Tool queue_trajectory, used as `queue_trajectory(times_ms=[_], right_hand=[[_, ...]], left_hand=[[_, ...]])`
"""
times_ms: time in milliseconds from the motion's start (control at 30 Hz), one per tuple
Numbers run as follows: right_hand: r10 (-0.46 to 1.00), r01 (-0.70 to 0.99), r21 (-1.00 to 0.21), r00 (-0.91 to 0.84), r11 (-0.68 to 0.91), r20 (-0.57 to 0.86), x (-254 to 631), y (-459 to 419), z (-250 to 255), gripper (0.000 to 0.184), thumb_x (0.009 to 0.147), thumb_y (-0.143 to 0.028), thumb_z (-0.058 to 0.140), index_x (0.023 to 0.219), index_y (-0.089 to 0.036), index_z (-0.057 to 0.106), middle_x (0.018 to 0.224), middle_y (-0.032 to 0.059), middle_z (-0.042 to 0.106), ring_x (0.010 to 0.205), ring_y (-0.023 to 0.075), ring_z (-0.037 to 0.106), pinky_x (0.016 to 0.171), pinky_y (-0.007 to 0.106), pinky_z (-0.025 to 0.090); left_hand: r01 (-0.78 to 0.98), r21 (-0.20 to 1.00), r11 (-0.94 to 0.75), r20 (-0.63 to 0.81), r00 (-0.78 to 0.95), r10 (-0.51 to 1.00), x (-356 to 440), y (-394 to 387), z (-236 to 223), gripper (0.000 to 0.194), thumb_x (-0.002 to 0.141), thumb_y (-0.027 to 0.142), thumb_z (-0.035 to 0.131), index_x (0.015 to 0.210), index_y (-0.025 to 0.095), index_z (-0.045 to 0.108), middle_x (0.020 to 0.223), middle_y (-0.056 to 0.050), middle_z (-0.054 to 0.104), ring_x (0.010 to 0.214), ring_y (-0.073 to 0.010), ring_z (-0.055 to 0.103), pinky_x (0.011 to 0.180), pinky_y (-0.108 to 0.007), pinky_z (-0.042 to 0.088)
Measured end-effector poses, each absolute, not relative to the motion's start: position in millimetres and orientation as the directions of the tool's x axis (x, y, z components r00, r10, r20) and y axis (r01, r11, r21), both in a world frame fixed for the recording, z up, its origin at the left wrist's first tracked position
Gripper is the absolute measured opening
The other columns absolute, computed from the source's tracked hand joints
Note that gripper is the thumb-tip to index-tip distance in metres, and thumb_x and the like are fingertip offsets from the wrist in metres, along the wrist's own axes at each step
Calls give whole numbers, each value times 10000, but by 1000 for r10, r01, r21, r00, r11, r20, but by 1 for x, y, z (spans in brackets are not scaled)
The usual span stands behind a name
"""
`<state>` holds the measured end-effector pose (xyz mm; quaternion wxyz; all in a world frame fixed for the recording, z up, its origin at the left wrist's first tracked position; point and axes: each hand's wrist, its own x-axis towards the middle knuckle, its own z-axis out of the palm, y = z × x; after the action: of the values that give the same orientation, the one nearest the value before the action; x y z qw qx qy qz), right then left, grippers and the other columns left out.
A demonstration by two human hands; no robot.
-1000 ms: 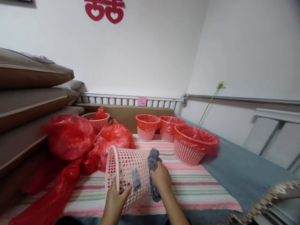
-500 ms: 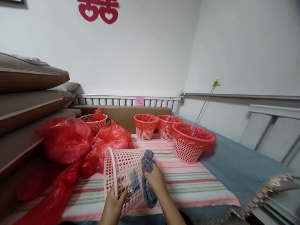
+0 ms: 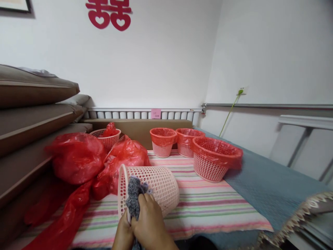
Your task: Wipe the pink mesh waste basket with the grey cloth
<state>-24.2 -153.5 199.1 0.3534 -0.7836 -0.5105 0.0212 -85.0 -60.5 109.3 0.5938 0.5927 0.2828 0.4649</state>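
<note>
A pale pink perforated plastic basket [image 3: 161, 184] lies on its side in front of me, its mouth turned left. My left hand [image 3: 123, 227] grips the basket's rim at the lower left. Bunched in my right hand [image 3: 149, 222] is a grey cloth [image 3: 134, 198], pressed on the basket's side close to the rim. The two hands meet there, and the right partly hides the left's fingers. Beneath the basket spreads a striped cloth [image 3: 208, 205].
Red plastic bags [image 3: 78, 156] heap up at the left, beside stacked cushions [image 3: 33, 114]. Behind them stands a basket [image 3: 109, 140] with red plastic in it. Three bag-lined baskets stand at the right: a small one [image 3: 161, 150], another [image 3: 184, 149] and a wider one [image 3: 208, 168].
My right hand has moved the grey cloth left along the basket, from near its base to the rim beside my left hand. The basket's label is now covered.
</note>
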Motion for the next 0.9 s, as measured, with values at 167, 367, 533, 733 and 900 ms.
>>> queue_trajectory(times_ms=[167,367,533,733,900], right_hand=[[777,809,-519,505,-275,376,-7,-153,195,315,645,-188,507,942,-183,609,1036,96,606,1018,283,526,911,428,421],[651,701,-423,704,-574,284,69,-151,190,368,717,-218,448,1051,-148,585,1061,129,617,1034,298,564,870,398,438],[532,508,-484,841,-713,98,129,-161,181,369,757,-286,407,1092,-186,524,1034,128,632,992,313,594,783,393,438],[522,449,-563,852,-694,37,142,-166,175,359,729,-292,424,1053,-170,521,1042,139,643,979,297,605,776,352,431],[583,486,-619,811,-617,57,132,-162,179,360,718,-274,434,1044,-191,561,1018,101,669,947,247,624,773,301,437]], left_hand=[[-245,968,-54,179,525,832,-88,-70,109,358,571,357,807,856,178,685,913,-83,745,989,-329,660,903,-403,522],[-276,938,211,8,625,781,-87,-75,90,704,578,534,812,1121,141,598,1030,-154,720,1081,-357,630,814,-423,570],[-300,937,178,10,533,846,-82,-90,93,728,544,606,793,1085,150,624,1036,-160,723,979,-349,681,809,-428,575],[-279,948,154,17,528,849,-84,-103,112,769,523,622,786,1109,145,642,1060,-175,714,1031,-359,656,852,-435,558],[-278,948,154,14,520,854,-85,-105,120,791,514,638,781,1112,140,641,1037,-177,719,1011,-364,663,844,-450,557]])
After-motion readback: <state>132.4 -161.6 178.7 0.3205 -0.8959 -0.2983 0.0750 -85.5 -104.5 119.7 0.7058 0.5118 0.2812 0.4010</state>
